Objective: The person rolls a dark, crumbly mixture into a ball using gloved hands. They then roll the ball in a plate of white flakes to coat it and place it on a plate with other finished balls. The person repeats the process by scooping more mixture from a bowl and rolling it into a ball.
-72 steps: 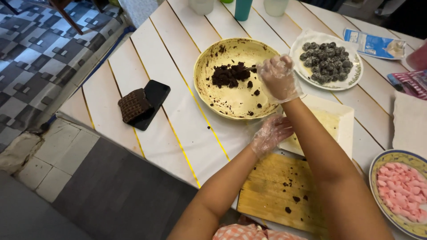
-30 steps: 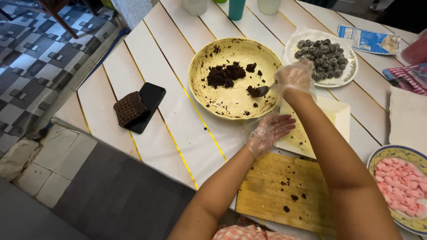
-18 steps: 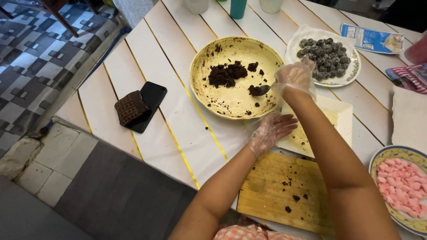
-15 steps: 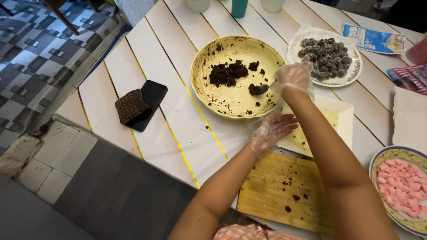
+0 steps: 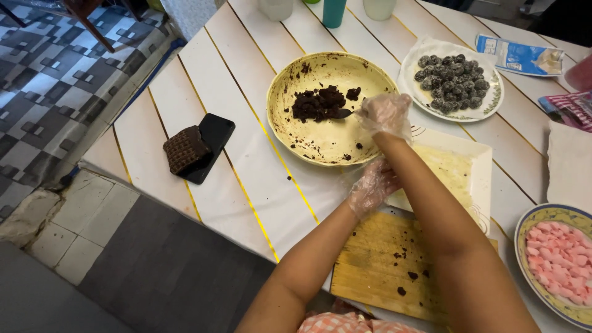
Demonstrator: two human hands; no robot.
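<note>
While both hands work over the counter, the scene reads as follows.

Right hand: the gloved right hand (image 5: 385,113) is at the near rim of the yellow bowl (image 5: 290,123), fingers curled around what looks like a spoon handle; the grip is partly blurred by the glove, so the hold is likely but not certain.
Spoon: its dark tip (image 5: 343,113) lies in the bowl, touching the edge of the dark mixture (image 5: 319,102).
Left hand: the gloved left hand (image 5: 372,187) rests loosely cupped, half open, holding nothing I can see, on the near edge of the white tray (image 5: 468,179).
Done so far: a white plate (image 5: 487,108) already carries a heap of dark rolled balls (image 5: 450,81); the bowl is mostly scraped down, with smears on its wall.
Left to do: only a small clump of mixture remains in the bowl, so the work seems near its end.
Wooden board: it (image 5: 376,271) lies just in front of the person, with dark crumbs on it.
Pink pieces: a patterned bowl (image 5: 524,246) at the right holds them (image 5: 564,253).
Farther out: a black phone (image 5: 213,139) with a brown pouch (image 5: 184,148) on it lies well to the left; a blue packet (image 5: 515,55) and cups sit at the far edge.
In the way: nothing lies between hands and bowl.
</note>
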